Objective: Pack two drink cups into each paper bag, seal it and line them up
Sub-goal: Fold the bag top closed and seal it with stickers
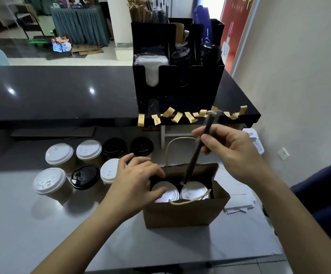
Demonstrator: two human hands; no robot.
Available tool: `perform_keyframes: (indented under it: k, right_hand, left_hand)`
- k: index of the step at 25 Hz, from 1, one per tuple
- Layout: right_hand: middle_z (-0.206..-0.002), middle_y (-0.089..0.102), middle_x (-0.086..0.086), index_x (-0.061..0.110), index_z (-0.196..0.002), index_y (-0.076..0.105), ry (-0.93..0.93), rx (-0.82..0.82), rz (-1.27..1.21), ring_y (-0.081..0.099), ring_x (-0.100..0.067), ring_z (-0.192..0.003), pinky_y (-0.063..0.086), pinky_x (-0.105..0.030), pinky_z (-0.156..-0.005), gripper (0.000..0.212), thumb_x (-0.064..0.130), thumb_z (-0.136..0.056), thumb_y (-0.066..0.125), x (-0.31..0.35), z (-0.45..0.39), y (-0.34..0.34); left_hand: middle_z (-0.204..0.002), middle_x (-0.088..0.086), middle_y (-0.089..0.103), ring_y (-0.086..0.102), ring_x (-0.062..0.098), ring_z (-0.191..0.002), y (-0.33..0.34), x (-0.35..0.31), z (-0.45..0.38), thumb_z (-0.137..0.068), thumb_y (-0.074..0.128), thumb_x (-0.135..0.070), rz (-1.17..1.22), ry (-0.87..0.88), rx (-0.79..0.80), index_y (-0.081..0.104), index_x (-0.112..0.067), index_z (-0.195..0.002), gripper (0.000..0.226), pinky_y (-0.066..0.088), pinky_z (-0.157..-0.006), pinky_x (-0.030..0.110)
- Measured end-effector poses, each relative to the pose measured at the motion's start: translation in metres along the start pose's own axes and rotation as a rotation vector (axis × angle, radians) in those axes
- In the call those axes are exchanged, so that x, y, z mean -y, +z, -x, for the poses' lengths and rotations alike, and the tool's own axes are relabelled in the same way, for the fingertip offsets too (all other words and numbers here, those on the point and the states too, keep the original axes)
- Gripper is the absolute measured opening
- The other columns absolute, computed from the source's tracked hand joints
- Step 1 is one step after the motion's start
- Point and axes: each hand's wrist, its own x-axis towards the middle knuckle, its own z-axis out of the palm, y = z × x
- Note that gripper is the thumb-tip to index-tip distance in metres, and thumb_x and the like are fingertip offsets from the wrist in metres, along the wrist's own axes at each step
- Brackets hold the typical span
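Observation:
A brown paper bag (184,213) stands open on the grey table, with two white-lidded cups (193,191) side by side inside it. My left hand (136,177) grips the bag's left rim, thumb over the left cup's lid. My right hand (230,150) pinches dark wrapped straws (197,153) whose lower end dips into the bag between the cups. Several more cups, white-lidded (58,155) and black-lidded (85,176), stand to the left of the bag.
A raised black counter (61,91) runs behind, carrying a black organiser (177,76) with straws, lids and napkins. Yellow stickers (177,116) hang along its front edge. Flat white papers (239,206) lie right of the bag. A wall stands at the right.

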Motion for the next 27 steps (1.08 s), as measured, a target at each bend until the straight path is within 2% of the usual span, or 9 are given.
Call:
perform_keyframes:
  k: [3, 6, 11, 14, 16, 19, 22, 24, 27]
  right_hand:
    - [-0.101, 0.072, 0.007, 0.027, -0.118, 0.072, 0.045, 0.118, 0.112, 0.072, -0.015, -0.095, 0.060, -0.031, -0.086, 0.023, 0.017, -0.100, 0.061, -0.011, 0.013, 0.008]
    - [-0.102, 0.073, 0.016, 0.026, -0.118, 0.072, 0.063, 0.233, 0.189, 0.071, -0.009, -0.098, 0.059, -0.031, -0.088, 0.022, 0.018, -0.099, 0.064, -0.016, 0.020, 0.017]
    - [-0.091, 0.073, 0.008, 0.024, -0.101, 0.070, 0.102, 0.380, 0.255, 0.070, -0.010, -0.088, 0.058, -0.035, -0.082, 0.014, 0.016, -0.091, 0.076, -0.017, 0.022, 0.034]
    - [-0.087, 0.070, 0.012, 0.028, -0.091, 0.068, 0.101, 0.518, 0.454, 0.065, -0.005, -0.083, 0.055, -0.030, -0.075, 0.013, 0.022, -0.086, 0.079, -0.023, 0.020, 0.046]
    - [-0.088, 0.070, 0.014, 0.033, -0.089, 0.068, 0.121, 0.613, 0.553, 0.064, -0.002, -0.083, 0.054, -0.022, -0.071, 0.014, 0.023, -0.086, 0.077, -0.028, 0.021, 0.054]
    - [-0.091, 0.069, 0.014, 0.033, -0.095, 0.072, 0.136, 0.690, 0.661, 0.064, -0.005, -0.085, 0.055, -0.026, -0.075, 0.013, 0.023, -0.087, 0.072, -0.036, 0.021, 0.065]
    - [-0.092, 0.066, 0.013, 0.030, -0.095, 0.068, 0.117, 0.660, 0.691, 0.063, -0.008, -0.085, 0.056, -0.033, -0.077, 0.010, 0.024, -0.087, 0.069, -0.035, 0.020, 0.068]
    - [-0.087, 0.067, 0.013, 0.030, -0.093, 0.065, 0.076, 0.552, 0.638, 0.062, -0.008, -0.081, 0.055, -0.037, -0.073, 0.007, 0.026, -0.088, 0.067, -0.027, 0.019, 0.061]
    - [-0.080, 0.064, 0.015, 0.036, -0.095, 0.060, -0.011, 0.378, 0.501, 0.062, -0.009, -0.076, 0.052, -0.031, -0.065, 0.010, 0.029, -0.092, 0.066, -0.007, 0.016, 0.046]
  left_hand:
    - [-0.134, -0.025, 0.055, 0.029, 0.009, -0.145, 0.007, 0.007, 0.007, -0.076, 0.069, -0.065, -0.014, -0.010, 0.148, 0.055, -0.045, -0.130, 0.059, 0.001, -0.121, 0.037]
    - [-0.148, -0.025, 0.043, 0.018, 0.012, -0.151, 0.009, 0.011, 0.008, -0.071, 0.063, -0.076, -0.017, 0.007, 0.190, 0.044, -0.048, -0.140, 0.076, 0.000, -0.123, 0.040]
    - [-0.152, -0.024, 0.035, 0.005, 0.011, -0.153, 0.012, 0.016, 0.012, -0.066, 0.062, -0.082, 0.013, -0.003, 0.222, 0.031, -0.048, -0.148, 0.094, 0.001, -0.124, 0.039]
    - [-0.153, -0.024, 0.034, 0.003, 0.010, -0.153, 0.013, 0.017, 0.014, -0.066, 0.064, -0.081, 0.029, -0.003, 0.210, 0.025, -0.046, -0.152, 0.101, 0.003, -0.124, 0.039]
    - [-0.154, -0.024, 0.033, 0.003, 0.009, -0.152, 0.014, 0.016, 0.015, -0.066, 0.066, -0.080, 0.039, -0.005, 0.200, 0.023, -0.044, -0.154, 0.104, 0.003, -0.124, 0.038]
    - [-0.155, -0.024, 0.032, 0.002, 0.008, -0.152, 0.014, 0.017, 0.015, -0.067, 0.066, -0.080, 0.041, -0.001, 0.195, 0.020, -0.043, -0.155, 0.105, 0.002, -0.124, 0.037]
    - [-0.155, -0.023, 0.032, 0.003, 0.009, -0.152, 0.014, 0.017, 0.015, -0.067, 0.068, -0.079, 0.054, -0.001, 0.197, 0.021, -0.043, -0.155, 0.106, 0.002, -0.124, 0.037]
    - [-0.155, -0.024, 0.031, 0.002, 0.009, -0.152, 0.015, 0.017, 0.016, -0.067, 0.069, -0.078, 0.067, -0.004, 0.193, 0.020, -0.043, -0.155, 0.106, 0.003, -0.124, 0.038]
    - [-0.155, -0.024, 0.030, 0.001, 0.008, -0.152, 0.017, 0.018, 0.016, -0.065, 0.068, -0.079, 0.080, -0.007, 0.194, 0.019, -0.045, -0.153, 0.107, 0.006, -0.124, 0.039]
